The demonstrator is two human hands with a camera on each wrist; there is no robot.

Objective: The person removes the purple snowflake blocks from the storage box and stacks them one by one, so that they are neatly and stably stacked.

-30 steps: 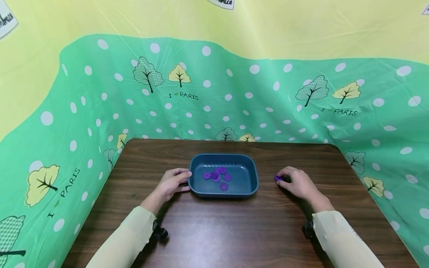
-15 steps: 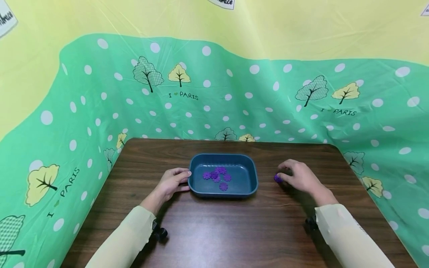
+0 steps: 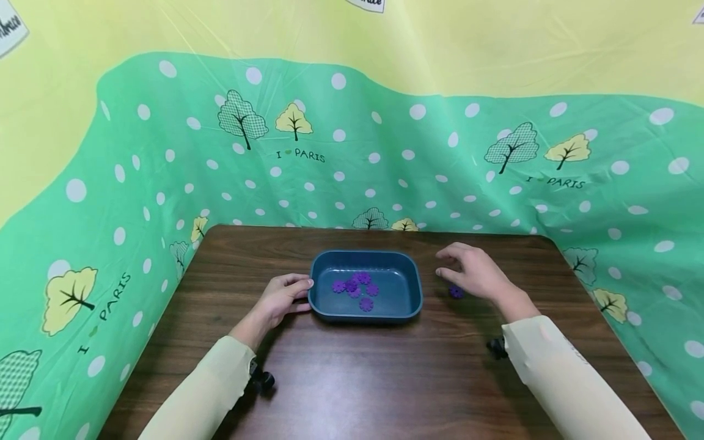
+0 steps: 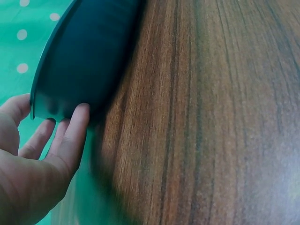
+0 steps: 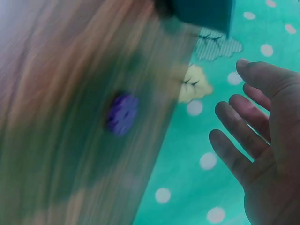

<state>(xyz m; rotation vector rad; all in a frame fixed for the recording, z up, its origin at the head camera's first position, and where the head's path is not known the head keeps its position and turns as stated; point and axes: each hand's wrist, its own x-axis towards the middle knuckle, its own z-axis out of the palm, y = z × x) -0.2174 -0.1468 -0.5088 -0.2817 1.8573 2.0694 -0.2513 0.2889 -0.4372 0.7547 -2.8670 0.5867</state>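
At the tray's left end, my left hand (image 3: 282, 297) holds the dark blue rectangular tray (image 3: 412, 316), thumb at the rim and fingertips against the outer wall. The left wrist view shows the same end of the tray (image 4: 89, 61) from outside. Several purple flower-shaped discs (image 3: 366, 304) lie inside, some overlapping. Right of the tray, my right hand (image 3: 474, 271) hovers over the table with fingers spread and nothing between them. Below its palm a purple notched disc (image 3: 456, 291) lies on the wood, also seen as a blurred purple disc (image 5: 123, 114) in the right wrist view.
A dark wood-grain table (image 3: 352, 373) carries everything. Behind and beside it hangs a green and yellow printed cloth (image 3: 341, 153). Each wrist wears a small black camera, such as the left wrist camera (image 3: 264, 381).
My right hand has let go of the purple disc, then risen and moved leftward toward the tray with its fingers parted. The left hand and the tray have stayed put.
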